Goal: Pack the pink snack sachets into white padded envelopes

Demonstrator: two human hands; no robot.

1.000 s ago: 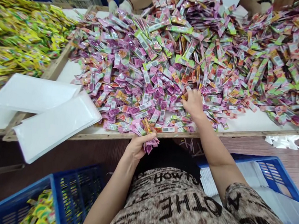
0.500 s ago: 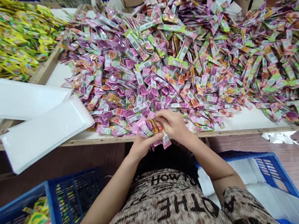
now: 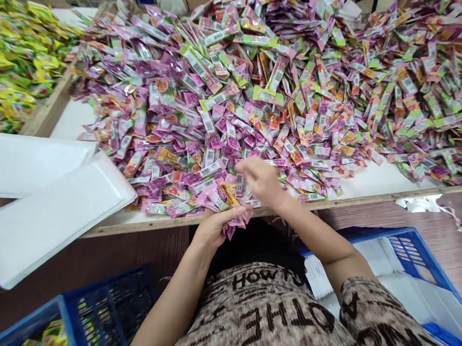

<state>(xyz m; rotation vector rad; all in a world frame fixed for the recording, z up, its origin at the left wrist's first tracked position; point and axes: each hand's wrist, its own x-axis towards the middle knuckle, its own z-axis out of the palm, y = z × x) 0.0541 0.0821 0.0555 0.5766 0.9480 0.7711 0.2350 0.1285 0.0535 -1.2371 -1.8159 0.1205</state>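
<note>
My left hand (image 3: 211,226) is closed around a small bunch of pink and purple stick packets (image 3: 226,196) at the table's front edge. Just up and to the right, my right hand (image 3: 261,182) hovers over the near edge of the heap, blurred by motion with its fingers curled. Whether it pinches anything cannot be made out. Beyond both hands spreads a large heap of loose pink, purple and green stick packets (image 3: 209,120), many showing barcodes.
Flat white sheets or bags (image 3: 57,215) overhang the table's left front. A wooden divider (image 3: 48,108) separates yellow packets (image 3: 18,63). Blue crates stand below left (image 3: 60,314) and right (image 3: 428,258), the right one holding white items. Across the table is a co-worker's gloved hand (image 3: 170,3).
My right hand has come away from the bunch and moved slightly up. My left hand keeps its hold, a little lower. The view has shifted somewhat.
</note>
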